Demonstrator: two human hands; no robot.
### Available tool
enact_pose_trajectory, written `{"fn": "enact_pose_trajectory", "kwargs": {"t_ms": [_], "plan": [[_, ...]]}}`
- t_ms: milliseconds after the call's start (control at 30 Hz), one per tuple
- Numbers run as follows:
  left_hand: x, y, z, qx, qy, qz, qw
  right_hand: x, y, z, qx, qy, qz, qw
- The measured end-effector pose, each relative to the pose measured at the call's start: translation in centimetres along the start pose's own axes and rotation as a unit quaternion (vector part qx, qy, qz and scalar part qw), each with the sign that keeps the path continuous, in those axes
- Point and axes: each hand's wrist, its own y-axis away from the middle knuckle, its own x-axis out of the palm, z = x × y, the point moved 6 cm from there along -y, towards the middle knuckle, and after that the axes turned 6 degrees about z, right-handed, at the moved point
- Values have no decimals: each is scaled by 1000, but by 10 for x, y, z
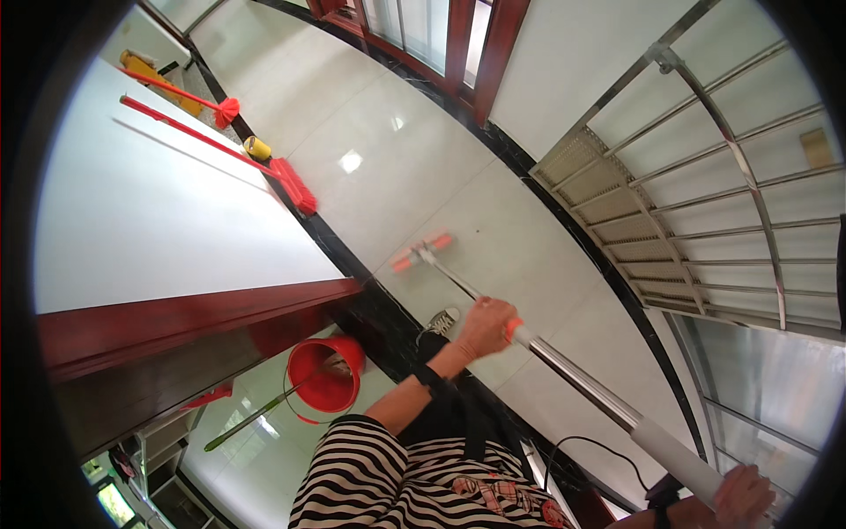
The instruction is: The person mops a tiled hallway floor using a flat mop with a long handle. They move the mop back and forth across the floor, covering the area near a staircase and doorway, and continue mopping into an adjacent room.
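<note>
A mop (pixel 581 383) with a metal pole and an orange-and-white head (pixel 422 251) slants across the view, its slightly blurred head on the pale tiled floor (pixel 370 125). My left hand (pixel 486 325) grips the pole near an orange collar at the middle. Around the white grip at the lower right is my right hand (pixel 743 496). A small dark speck (pixel 477 231) lies on the tiles to the right of the mop head.
A red bucket (pixel 325 375) with a green-handled tool (pixel 251 413) stands beyond the doorway at lower left. A red broom (pixel 294 185), a red brush (pixel 227 112) and a yellow roll (pixel 257 147) are along the left wall. A metal rack (pixel 753 178) stands on the right.
</note>
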Motion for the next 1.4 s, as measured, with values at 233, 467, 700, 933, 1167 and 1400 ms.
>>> {"fn": "enact_pose_trajectory", "kwargs": {"t_ms": [233, 467, 700, 933, 1167, 1400], "plan": [[-118, -39, 168, -154, -15, -228, 961, 56, -12, -172, 93, 146, -49, 984], [-144, -64, 274, -258, -120, -105, 953, 116, -33, -304, 175, 81, 7, 981], [-83, -61, 244, -64, -123, 30, 990, 67, 1, -237, 274, 85, -31, 957], [27, -50, 70, 42, 96, 74, 992, 6, 50, -71, 239, 200, -141, 940], [68, -25, -57, 96, 225, 193, 950, 25, 9, 29, 114, 118, -163, 973], [5, -31, -53, 112, 154, 188, 963, 45, 12, 48, 152, 139, -33, 978]]}}
